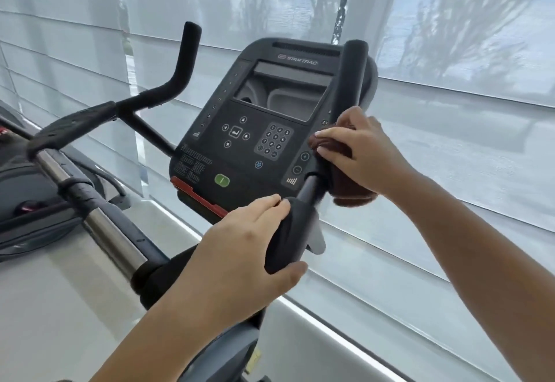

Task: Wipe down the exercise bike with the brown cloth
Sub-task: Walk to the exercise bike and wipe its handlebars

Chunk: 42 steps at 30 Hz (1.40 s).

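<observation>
The wiping is under way on the handlebar at the right of centre. The right hand (365, 153) has its fingers (330, 134) wrapped over the brown cloth (339, 168), clamping it around the upright bar (354, 81) beside the console (255, 129) of the exercise bike (210, 264). The left hand (240, 249), lower centre, is closed on the padded grip (289, 231) just below, seemingly steadying the bike.

The next move looks like a slide of the cloth along the bar, up toward its rounded tip or down onto the bare metal stem (309, 189), with the cloth kept wrapped so it cleans all round.

Room is tight on the left, where the console edge nearly touches the cloth. On the right the window blinds (450, 156) stand behind the bar; how much gap they leave I cannot tell. The other handlebar (180, 75), upper left, stands well apart.
</observation>
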Each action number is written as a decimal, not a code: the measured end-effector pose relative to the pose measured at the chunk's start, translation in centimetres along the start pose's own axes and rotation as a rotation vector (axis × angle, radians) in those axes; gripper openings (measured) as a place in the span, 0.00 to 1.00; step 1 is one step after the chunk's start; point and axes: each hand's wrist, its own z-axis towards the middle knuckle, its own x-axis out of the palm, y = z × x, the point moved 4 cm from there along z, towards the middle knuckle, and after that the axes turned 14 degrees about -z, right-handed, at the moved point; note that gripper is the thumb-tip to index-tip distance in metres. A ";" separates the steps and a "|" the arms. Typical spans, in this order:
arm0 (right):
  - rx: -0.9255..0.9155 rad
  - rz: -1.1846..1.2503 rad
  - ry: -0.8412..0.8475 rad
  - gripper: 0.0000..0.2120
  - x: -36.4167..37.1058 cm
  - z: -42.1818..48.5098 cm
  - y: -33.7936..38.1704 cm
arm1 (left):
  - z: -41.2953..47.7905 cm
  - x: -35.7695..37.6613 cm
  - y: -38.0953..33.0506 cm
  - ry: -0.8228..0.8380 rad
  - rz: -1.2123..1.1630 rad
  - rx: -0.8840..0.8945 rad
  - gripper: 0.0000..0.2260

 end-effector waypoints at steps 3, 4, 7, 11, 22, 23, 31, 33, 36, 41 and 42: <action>-0.049 0.067 -0.014 0.14 -0.5 -1.6 2.5 | 0.0 -0.2 0.4 0.016 0.018 0.033 0.39; -0.073 0.088 -0.012 0.15 -0.8 -2.6 3.3 | 0.0 -0.2 0.6 0.024 0.015 0.045 0.40; -0.123 0.172 0.038 0.16 -1.1 -5.3 5.4 | -0.1 -0.6 1.0 0.076 -0.007 0.080 0.40; -0.071 0.192 -0.025 0.16 -2.5 -4.4 4.7 | -0.1 -0.7 1.1 0.151 -0.033 0.081 0.36; -0.076 -0.194 0.253 0.10 -1.3 0.0 6.9 | -0.2 0.3 1.9 0.087 0.026 0.044 0.34; -0.100 -0.173 0.264 0.11 -1.5 -0.7 7.5 | -0.3 0.4 1.9 0.068 0.034 0.047 0.35; -0.021 0.027 0.140 0.12 -3.2 -2.4 6.2 | -0.3 0.0 1.9 0.085 -0.019 0.040 0.34; 0.088 -0.031 -0.021 0.14 -3.4 -2.1 4.2 | -0.3 -0.1 2.0 0.102 -0.026 0.029 0.34; 0.226 0.025 -0.085 0.15 -1.4 -2.4 3.4 | -0.2 -0.2 1.8 0.095 -0.036 0.035 0.34; 0.181 0.168 -0.072 0.13 -1.0 -5.8 6.2 | -0.2 -0.5 1.8 0.076 -0.056 0.051 0.33; 0.147 0.186 -0.034 0.13 -1.3 -6.3 6.6 | -0.1 -0.4 1.8 0.079 -0.057 0.052 0.33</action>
